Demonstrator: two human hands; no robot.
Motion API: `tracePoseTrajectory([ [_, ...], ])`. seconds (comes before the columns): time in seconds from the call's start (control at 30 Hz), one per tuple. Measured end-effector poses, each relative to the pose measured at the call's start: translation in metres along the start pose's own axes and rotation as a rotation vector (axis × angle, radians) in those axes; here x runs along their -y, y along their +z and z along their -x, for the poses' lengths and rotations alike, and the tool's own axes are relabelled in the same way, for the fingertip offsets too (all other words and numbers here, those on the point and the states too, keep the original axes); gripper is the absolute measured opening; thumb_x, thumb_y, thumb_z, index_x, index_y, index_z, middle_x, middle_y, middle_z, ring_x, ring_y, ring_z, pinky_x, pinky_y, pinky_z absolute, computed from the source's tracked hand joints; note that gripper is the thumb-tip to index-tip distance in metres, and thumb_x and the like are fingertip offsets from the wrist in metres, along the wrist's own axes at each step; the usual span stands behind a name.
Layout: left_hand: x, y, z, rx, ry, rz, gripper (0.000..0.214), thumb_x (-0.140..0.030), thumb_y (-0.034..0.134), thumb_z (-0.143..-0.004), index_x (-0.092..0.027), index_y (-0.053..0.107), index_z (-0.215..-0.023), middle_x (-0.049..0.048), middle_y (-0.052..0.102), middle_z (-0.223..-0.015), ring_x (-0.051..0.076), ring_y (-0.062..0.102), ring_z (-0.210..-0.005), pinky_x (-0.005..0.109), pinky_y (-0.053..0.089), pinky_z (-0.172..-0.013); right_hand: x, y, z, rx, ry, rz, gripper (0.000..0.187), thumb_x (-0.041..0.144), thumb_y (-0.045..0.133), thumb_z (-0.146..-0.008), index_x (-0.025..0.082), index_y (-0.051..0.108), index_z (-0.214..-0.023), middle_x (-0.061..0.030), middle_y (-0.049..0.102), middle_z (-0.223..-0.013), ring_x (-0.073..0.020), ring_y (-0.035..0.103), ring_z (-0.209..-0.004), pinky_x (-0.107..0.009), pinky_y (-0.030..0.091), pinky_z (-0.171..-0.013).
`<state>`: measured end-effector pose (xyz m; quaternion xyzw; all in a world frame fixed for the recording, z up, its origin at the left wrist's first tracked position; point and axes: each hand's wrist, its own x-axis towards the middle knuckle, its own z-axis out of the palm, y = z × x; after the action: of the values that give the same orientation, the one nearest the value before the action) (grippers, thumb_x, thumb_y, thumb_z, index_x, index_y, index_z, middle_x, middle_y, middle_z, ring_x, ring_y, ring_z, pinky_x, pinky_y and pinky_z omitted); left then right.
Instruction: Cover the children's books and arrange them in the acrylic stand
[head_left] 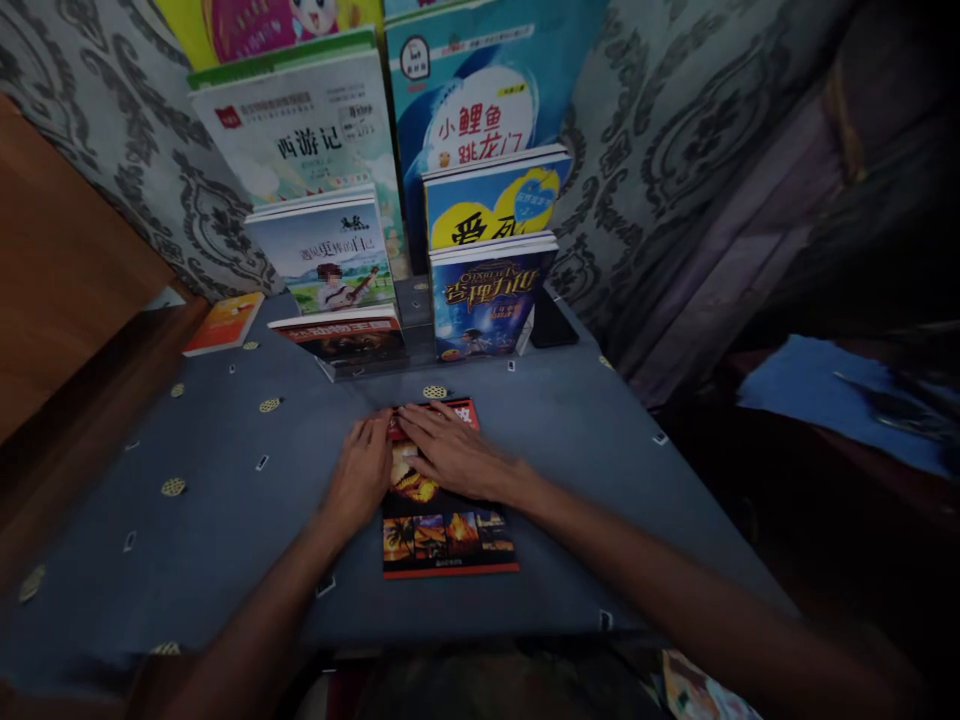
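A dark book [450, 535] with a red title band and small fire and sunset pictures lies flat on the table before me. My right hand [448, 450] rests across its upper part, fingers stretched out, hiding much of the title. Along the book's upper left edge lies my left hand [365, 462], fingers extended and the tips close to those of the right. Neither hand is wrapped round the book. Behind it, two stacks of books stand upright: a landscape-covered book [330, 265] at left and a blue book [484, 310] at right.
The table [247, 560] has a grey-blue patterned cloth. An orange book [223, 324] lies at the back left. A black flat object [553, 322] lies beside the right stack. Patterned wall covering [660, 120] rises behind, and blue cloth [832, 400] lies off to the right.
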<state>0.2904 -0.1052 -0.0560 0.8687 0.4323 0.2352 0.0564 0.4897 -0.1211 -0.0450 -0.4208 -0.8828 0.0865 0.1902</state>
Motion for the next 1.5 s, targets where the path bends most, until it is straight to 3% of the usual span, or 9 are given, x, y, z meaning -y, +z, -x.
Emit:
tracePoseTrajectory([
  [0.23,0.0,0.001,0.0,0.008,0.003,-0.077,0.041,-0.016,0.036,-0.101,-0.011,0.051,-0.139,0.0178,0.065,-0.128,0.03,0.059,-0.121,0.051,0.048,-0.106,-0.001,0.002,0.006,-0.062,0.061,-0.026,0.057,0.036,0.059,-0.098,0.003,0.053,-0.145,-0.0252,0.051,-0.153,-0.0328,0.042,-0.148,-0.054,0.03,-0.124],
  [0.7,0.0,0.0,0.0,0.032,-0.013,-0.129,0.038,-0.015,0.039,-0.099,-0.013,0.059,-0.131,0.0161,0.063,-0.139,0.031,0.056,-0.127,0.052,0.047,-0.108,-0.028,-0.005,0.044,-0.206,0.274,-0.114,0.04,0.023,0.047,-0.101,0.016,0.061,-0.138,-0.0173,0.059,-0.147,-0.0285,0.052,-0.141,-0.06,0.033,-0.119],
  [0.83,0.001,-0.001,0.0,0.027,-0.015,-0.087,0.039,-0.015,0.038,-0.1,-0.015,0.059,-0.133,0.017,0.062,-0.14,0.031,0.054,-0.131,0.053,0.046,-0.11,-0.044,-0.01,0.046,-0.265,0.266,-0.267,0.038,0.021,0.043,-0.102,0.021,0.065,-0.134,-0.0119,0.068,-0.138,-0.0263,0.06,-0.132,-0.056,0.042,-0.114],
  [0.93,-0.001,-0.002,0.006,0.057,-0.02,-0.065,0.039,-0.025,0.04,-0.102,-0.017,0.056,-0.138,0.0171,0.056,-0.147,0.031,0.053,-0.134,0.055,0.044,-0.111,-0.049,-0.011,0.046,-0.292,0.233,-0.345,0.038,0.02,0.043,-0.101,0.021,0.066,-0.132,-0.0116,0.069,-0.136,-0.0248,0.063,-0.128,-0.05,0.049,-0.11],
  [1.07,-0.014,-0.004,0.025,0.103,0.061,-0.07,0.046,-0.041,0.048,-0.102,-0.024,0.05,-0.145,0.0149,0.046,-0.157,0.035,0.04,-0.148,0.06,0.036,-0.118,-0.043,-0.004,0.048,-0.307,0.193,-0.261,0.037,0.021,0.045,-0.102,0.02,0.064,-0.133,-0.0135,0.064,-0.142,-0.0259,0.057,-0.135,-0.052,0.047,-0.114],
  [1.2,-0.026,-0.004,0.037,0.118,0.108,-0.081,0.051,-0.043,0.047,-0.103,-0.026,0.044,-0.15,0.0132,0.039,-0.163,0.036,0.028,-0.154,0.06,0.034,-0.12,-0.036,0.004,0.047,-0.294,0.186,-0.177,0.037,0.02,0.041,-0.103,0.017,0.063,-0.133,-0.0156,0.061,-0.145,-0.0269,0.052,-0.141,-0.052,0.046,-0.116],
  [1.33,-0.023,-0.001,0.027,0.13,0.09,-0.059,0.052,-0.043,0.047,-0.103,-0.024,0.043,-0.151,0.0134,0.039,-0.163,0.035,0.025,-0.156,0.058,0.036,-0.121,-0.042,0.007,0.039,-0.274,0.2,-0.156,0.038,0.017,0.04,-0.102,0.017,0.063,-0.132,-0.0156,0.059,-0.146,-0.0272,0.049,-0.143,-0.052,0.045,-0.117],
  [1.5,-0.009,0.008,-0.001,0.101,0.079,-0.021,0.048,-0.045,0.047,-0.103,-0.024,0.05,-0.146,0.014,0.042,-0.16,0.036,0.032,-0.153,0.059,0.037,-0.12,-0.059,0.005,0.021,-0.273,0.211,-0.166,0.038,0.013,0.04,-0.1,0.015,0.064,-0.129,-0.0175,0.057,-0.148,-0.0277,0.045,-0.146,-0.051,0.044,-0.118],
])
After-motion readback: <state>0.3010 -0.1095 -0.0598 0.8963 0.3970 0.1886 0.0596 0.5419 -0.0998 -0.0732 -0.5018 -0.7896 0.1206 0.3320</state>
